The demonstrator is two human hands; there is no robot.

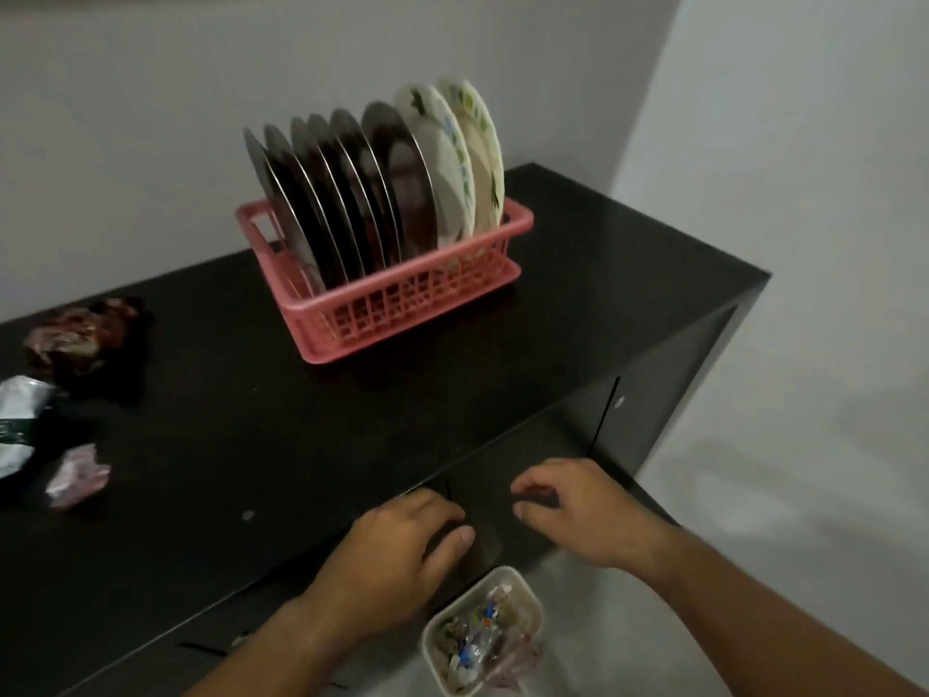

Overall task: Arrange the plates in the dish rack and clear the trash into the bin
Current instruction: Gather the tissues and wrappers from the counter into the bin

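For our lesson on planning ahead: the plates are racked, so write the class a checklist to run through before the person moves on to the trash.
1. Plates all standing upright in the pink rack: ok.
2. No loose plates on the cabinet top: ok.
3. Left hand free: ok, nothing seen in it.
4. Right hand free: ok, fingers curled, nothing seen in it.
5. Trash cleared: not ok; the dark wrapper, silver packet and pink wrapper lie on the cabinet's left side.
6. Bin within reach, with room: cannot tell; it sits below the hands, already holding wrappers.
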